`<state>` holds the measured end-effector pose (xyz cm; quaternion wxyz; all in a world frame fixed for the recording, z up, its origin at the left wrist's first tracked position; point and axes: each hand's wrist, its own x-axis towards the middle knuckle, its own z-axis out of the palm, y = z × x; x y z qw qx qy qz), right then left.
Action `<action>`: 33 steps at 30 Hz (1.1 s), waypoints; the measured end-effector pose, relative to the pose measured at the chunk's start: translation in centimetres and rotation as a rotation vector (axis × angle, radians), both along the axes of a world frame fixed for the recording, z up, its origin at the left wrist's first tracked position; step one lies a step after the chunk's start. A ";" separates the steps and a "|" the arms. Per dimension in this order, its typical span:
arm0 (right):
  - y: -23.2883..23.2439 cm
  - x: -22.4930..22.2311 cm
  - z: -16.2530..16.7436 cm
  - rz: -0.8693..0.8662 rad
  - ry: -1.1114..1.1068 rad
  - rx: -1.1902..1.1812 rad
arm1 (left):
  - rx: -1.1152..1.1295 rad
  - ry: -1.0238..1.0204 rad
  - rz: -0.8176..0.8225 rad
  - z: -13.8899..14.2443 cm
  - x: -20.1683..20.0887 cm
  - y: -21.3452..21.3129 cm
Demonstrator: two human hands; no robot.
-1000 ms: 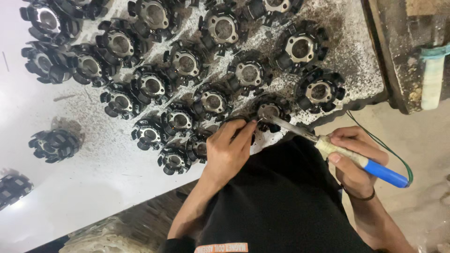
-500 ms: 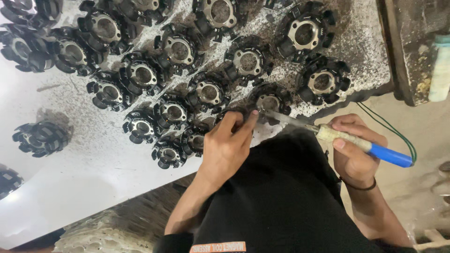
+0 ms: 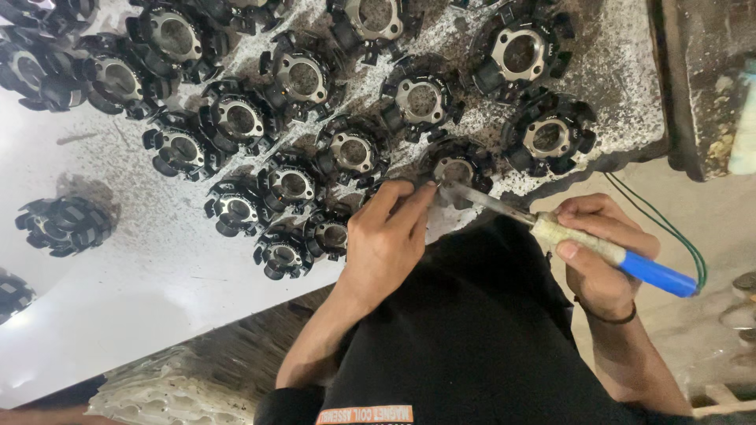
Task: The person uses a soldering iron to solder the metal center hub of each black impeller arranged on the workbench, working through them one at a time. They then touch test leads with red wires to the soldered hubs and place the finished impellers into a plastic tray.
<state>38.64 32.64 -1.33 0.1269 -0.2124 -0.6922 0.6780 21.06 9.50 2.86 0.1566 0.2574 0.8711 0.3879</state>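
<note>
Many dark, toothed ring parts with pale metal centres lay spread over a big white sheet [image 3: 134, 260], the largest thing in view, dusted with dark grit and reaching past the frame on the upper and left sides. One of these parts, the ring part at the sheet's near edge [image 3: 459, 168], serves as the landmark for everything else. Below that landmark spread the person's black shirt [image 3: 472, 346], filling the lower middle of the view (a strip of orange showed at its bottom hem). Far right of the landmark stood a grimy, rusted bench edge [image 3: 701, 86]. Left of the landmark and a little lower lay the left hand [image 3: 386, 236], fingers loosely curled with nothing gripped, its forefinger stretched so that the tip touched, or all but touched, the landmark's left rim. Lower right of the landmark, the right hand [image 3: 602, 252] was closed firmly around a soldering iron [image 3: 598, 250] with a blue handle and a pale wrapped collar; its metal tip slanted up and left to meet the landmark. From the blue end, right of the landmark, a thin green wire [image 3: 669, 228] looped upward. Far left of the landmark, well apart from the crowd, sat a lone ring part [image 3: 64, 224].
</note>
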 end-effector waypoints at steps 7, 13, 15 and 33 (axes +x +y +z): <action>0.1 -0.1 0.3 -0.087 0.041 -0.182 | 0.003 0.114 -0.044 0.0 0.5 0.4; 0.0 0.1 0.2 -0.116 0.058 -0.186 | -0.006 0.159 -0.020 -0.1 0.6 0.6; 0.2 0.1 0.3 -0.092 0.026 -0.202 | 0.000 0.152 -0.015 -0.2 0.7 0.5; 0.2 -0.1 0.3 -0.037 0.028 -0.128 | 0.042 0.155 -0.002 -2.5 1.4 -0.4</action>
